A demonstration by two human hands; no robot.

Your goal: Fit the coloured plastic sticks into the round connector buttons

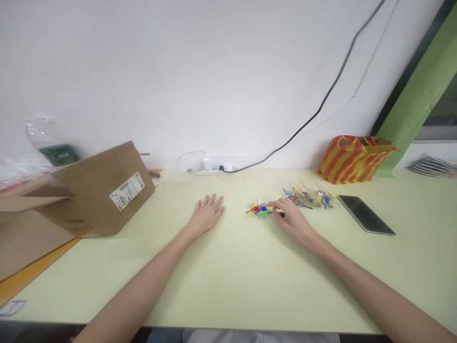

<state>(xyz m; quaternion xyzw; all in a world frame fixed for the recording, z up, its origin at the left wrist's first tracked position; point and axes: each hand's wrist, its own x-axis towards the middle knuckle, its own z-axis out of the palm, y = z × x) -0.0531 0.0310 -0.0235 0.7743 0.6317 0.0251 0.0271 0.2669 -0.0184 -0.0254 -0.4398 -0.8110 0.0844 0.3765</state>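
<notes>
My left hand (207, 214) lies flat on the pale green table, palm down with its fingers spread, and holds nothing. My right hand (293, 220) is at the right edge of a small pile of colourful plastic pieces (257, 209) in red, blue, green and yellow. Its thumb and index finger are bent together at the pile; whatever is between them is too small to make out. A small black piece (282, 214) shows by the fingers. Just behind the right hand lie several more multicoloured pieces (307, 197), seemingly in clear wrapping.
On the left stands an open cardboard box (96, 190), with a clear plastic bottle (53, 143) behind it. A power strip (214, 169) with a black cable sits against the wall. To the right are a dark phone or tablet (366, 215) and a striped bag (353, 159).
</notes>
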